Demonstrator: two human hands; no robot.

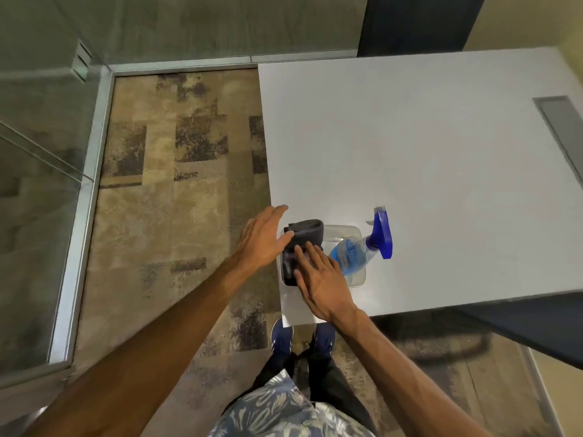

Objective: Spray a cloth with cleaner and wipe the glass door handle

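A dark grey folded cloth (pixel 307 231) lies in the left half of a clear plastic tray (pixel 355 230) near the white table's front left corner. A spray bottle (pixel 362 250) with blue liquid and a blue trigger head lies tilted in the tray's right half, its head over the rim. My left hand (pixel 262 239) rests flat at the cloth's left edge, fingers spread. My right hand (pixel 321 279) lies flat on the near part of the cloth, fingers apart. Neither hand grips anything. No door handle is visible.
The white table (pixel 426 152) fills the right side, with a grey slot (pixel 564 127) at its far right. Glass panels in metal frames (pixel 85 216) stand to the left and at the back. Patterned carpet covers the floor. My feet are under the table corner.
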